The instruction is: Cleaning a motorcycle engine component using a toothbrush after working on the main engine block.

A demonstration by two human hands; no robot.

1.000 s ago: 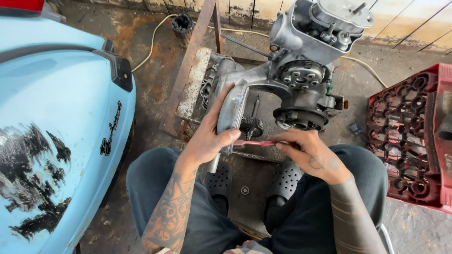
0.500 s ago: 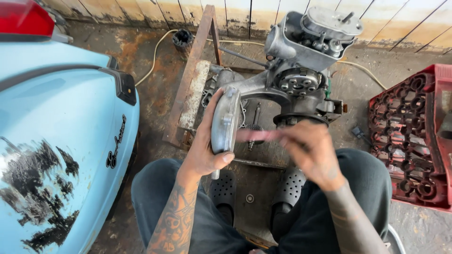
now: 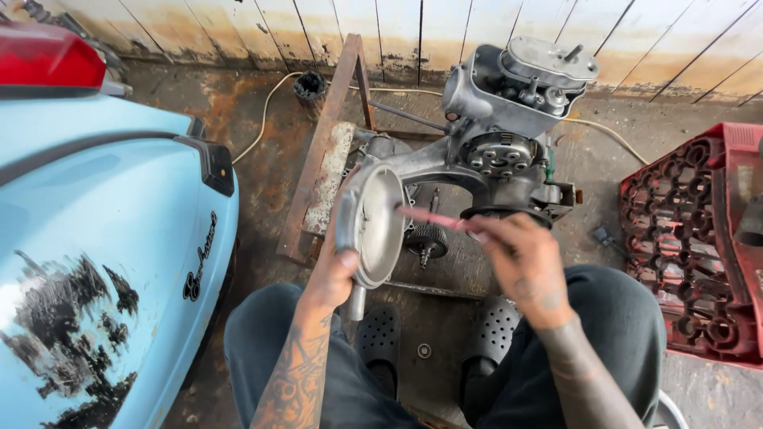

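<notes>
the left hand [image 3: 332,270] grips a round grey metal cover [image 3: 373,225] by its edge and holds it up, tilted, in front of the engine [image 3: 497,135]. the right hand [image 3: 520,262] pinches a thin red tool [image 3: 433,218] with closed fingers, and its tip touches the inside of the cover. the engine sits on a rusty metal stand [image 3: 322,159] on the dirty floor. a light blue scooter [image 3: 95,262] stands to the left. a red plastic tray [image 3: 683,246] lies to the right. two black clogs [image 3: 380,338] are seen below, between the person's knees.
</notes>
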